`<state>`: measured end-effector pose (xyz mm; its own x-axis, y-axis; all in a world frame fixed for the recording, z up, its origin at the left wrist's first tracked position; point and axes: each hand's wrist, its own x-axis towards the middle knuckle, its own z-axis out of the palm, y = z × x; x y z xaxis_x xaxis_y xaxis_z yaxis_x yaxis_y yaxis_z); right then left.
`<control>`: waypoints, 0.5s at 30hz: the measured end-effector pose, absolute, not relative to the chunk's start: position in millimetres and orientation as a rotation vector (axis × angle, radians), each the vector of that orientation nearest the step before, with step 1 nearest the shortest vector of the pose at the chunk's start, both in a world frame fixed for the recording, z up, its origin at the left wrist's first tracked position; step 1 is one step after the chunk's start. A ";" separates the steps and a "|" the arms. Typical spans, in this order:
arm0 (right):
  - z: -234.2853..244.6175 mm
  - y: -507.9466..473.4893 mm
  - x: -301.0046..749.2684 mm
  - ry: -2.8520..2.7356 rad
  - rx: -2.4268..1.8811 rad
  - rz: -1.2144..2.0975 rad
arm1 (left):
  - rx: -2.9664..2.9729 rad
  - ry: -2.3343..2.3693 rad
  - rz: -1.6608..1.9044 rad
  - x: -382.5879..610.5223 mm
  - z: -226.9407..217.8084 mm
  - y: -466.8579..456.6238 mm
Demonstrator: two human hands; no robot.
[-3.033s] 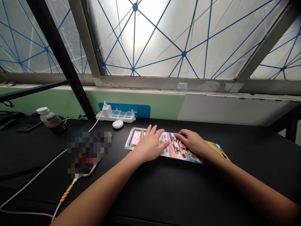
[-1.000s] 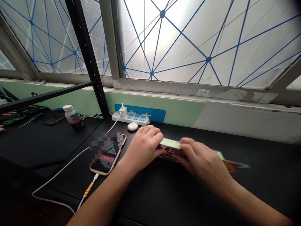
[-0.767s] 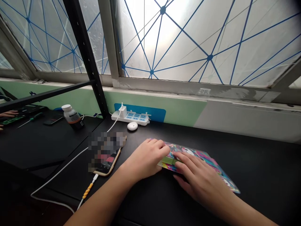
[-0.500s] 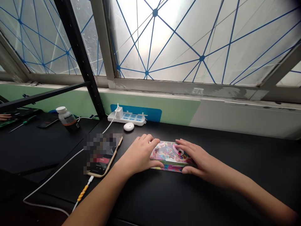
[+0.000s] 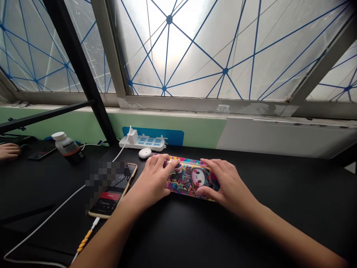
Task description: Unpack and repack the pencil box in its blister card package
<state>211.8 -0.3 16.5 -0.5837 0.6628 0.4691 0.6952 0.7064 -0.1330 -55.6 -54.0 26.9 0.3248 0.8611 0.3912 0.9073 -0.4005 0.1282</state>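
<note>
Glossy printed box [image 5: 192, 178] on a matt black desk [image 5: 279, 223]

The printed box has a shiny coated surface, but card or plastic, I cannot tell. The black desk looks smooth, without shine. The power strip [image 5: 142, 143] is smooth white plastic, the upright post [image 5: 80, 78] is black painted metal, and the window pane [image 5: 178, 56] is frosted glass.

The left hand [image 5: 153, 180] and the right hand [image 5: 227, 182] hold a flat box with colourful cartoon print [image 5: 192, 178], one hand at each end, on the black desk [image 5: 264, 223]. Just behind the box lies a small round white case [image 5: 145, 153], near a white power strip [image 5: 142, 143]. Left of the left hand is a partly blurred smartphone [image 5: 111, 193] with a cable.
</note>
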 end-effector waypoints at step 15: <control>23.0 -26.6 209.6 -2.337 -0.803 -0.500 | -2.423 -1.641 -0.674 -36.9 42.6 -62.4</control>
